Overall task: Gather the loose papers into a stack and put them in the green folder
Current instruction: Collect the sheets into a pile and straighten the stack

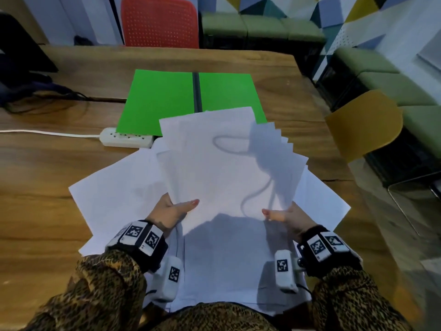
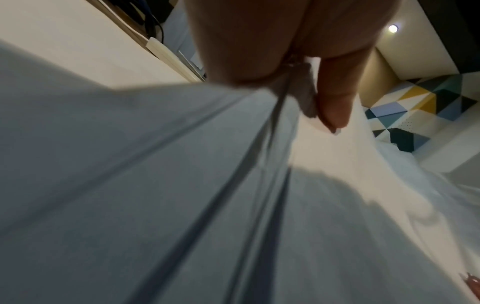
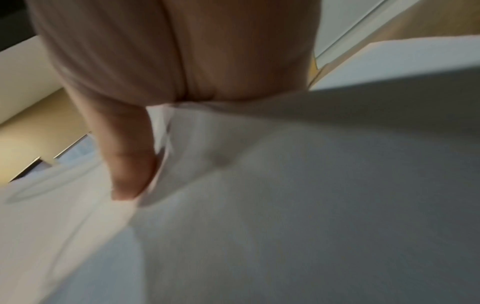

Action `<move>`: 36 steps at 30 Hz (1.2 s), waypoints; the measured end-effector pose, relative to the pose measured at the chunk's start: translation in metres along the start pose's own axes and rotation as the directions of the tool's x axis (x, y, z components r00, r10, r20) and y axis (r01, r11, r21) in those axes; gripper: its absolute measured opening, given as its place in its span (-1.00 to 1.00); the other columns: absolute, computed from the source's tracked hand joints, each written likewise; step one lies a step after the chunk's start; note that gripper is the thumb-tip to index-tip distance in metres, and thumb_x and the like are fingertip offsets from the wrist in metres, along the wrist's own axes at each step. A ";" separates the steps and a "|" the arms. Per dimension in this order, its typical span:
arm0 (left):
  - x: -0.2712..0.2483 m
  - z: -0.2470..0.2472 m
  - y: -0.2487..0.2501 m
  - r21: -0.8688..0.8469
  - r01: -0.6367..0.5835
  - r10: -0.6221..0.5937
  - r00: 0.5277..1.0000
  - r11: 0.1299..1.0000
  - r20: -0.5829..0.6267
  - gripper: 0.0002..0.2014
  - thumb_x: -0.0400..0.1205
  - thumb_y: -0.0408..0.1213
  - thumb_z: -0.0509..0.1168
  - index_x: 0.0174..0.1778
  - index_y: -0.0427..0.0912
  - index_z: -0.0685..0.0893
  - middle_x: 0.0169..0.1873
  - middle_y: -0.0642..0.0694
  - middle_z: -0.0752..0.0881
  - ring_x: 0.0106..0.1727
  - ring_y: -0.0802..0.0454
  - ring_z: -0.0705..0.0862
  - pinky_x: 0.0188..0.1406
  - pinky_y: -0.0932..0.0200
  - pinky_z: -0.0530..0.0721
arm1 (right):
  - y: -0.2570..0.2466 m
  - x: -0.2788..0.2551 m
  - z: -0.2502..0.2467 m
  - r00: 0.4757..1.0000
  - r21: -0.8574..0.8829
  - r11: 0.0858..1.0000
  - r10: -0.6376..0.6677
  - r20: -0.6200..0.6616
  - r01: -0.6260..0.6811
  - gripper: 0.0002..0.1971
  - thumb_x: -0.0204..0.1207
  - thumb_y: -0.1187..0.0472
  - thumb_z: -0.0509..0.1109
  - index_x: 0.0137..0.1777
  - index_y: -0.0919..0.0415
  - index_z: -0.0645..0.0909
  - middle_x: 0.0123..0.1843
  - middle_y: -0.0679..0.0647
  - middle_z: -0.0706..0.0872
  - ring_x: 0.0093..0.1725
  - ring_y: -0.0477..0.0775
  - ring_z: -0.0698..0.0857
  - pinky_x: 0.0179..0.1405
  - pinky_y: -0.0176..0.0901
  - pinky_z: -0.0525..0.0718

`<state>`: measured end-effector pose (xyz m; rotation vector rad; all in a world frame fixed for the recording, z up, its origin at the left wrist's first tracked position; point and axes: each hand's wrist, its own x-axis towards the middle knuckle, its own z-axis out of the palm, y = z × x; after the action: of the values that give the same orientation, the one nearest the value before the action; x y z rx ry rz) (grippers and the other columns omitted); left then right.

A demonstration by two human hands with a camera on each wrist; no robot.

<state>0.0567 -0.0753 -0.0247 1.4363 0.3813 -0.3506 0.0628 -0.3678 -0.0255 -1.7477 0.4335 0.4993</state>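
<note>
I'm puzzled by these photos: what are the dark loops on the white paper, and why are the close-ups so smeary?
Head view: the loops are shadows, apparently of cables, cast on the held papers. Left wrist view: papers blurred, too close; thumb soft. Right wrist view: the same smear.

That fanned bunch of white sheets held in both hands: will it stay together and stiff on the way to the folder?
Probably floppy: the fanned bunch of white paper sheets is held only at its near edge by the left hand and right hand. Its right edges are stepped, so sheets likely slide apart. Squaring it before reaching the open green folder seems wise.
</note>
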 end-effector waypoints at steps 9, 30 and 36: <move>-0.026 -0.026 0.004 0.448 0.346 0.099 0.690 0.824 -0.717 -0.27 0.46 -0.11 0.42 0.52 -0.17 0.27 0.48 -0.40 0.33 0.47 -0.38 0.31 0.40 -0.24 0.32 | 0.034 -0.005 -0.022 0.985 0.115 0.993 0.033 -0.171 -0.014 -0.25 0.13 0.10 0.66 0.24 0.54 0.51 0.05 0.37 0.73 -0.04 0.20 0.73 -0.33 -0.25 0.68; 0.014 0.030 0.002 0.422 0.118 0.002 0.962 0.899 -0.273 -0.69 0.43 -0.21 0.49 -0.01 -0.31 0.69 -0.10 -0.32 0.75 0.02 -0.27 0.70 0.06 -0.06 0.70 | 0.069 0.015 -0.035 0.975 0.145 0.989 0.034 -0.221 -0.002 0.32 -0.53 -0.36 0.66 0.23 0.52 0.49 0.16 0.37 0.70 0.17 0.32 0.68 0.31 0.28 0.58; 0.015 0.021 0.027 0.468 0.000 0.198 0.906 0.884 -0.374 -0.65 0.51 -0.27 0.39 0.15 -0.40 0.65 0.05 -0.43 0.74 0.06 -0.36 0.69 0.08 -0.14 0.66 | 0.043 -0.010 -0.032 0.958 0.124 0.990 0.092 -0.270 -0.061 -0.32 0.23 0.17 0.62 0.24 0.57 0.48 0.17 0.40 0.69 0.14 0.31 0.67 0.10 0.01 0.60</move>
<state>0.0826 -0.0937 -0.0057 2.0011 0.5898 -0.0394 0.0345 -0.4083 -0.0482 -1.6993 0.7160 0.2787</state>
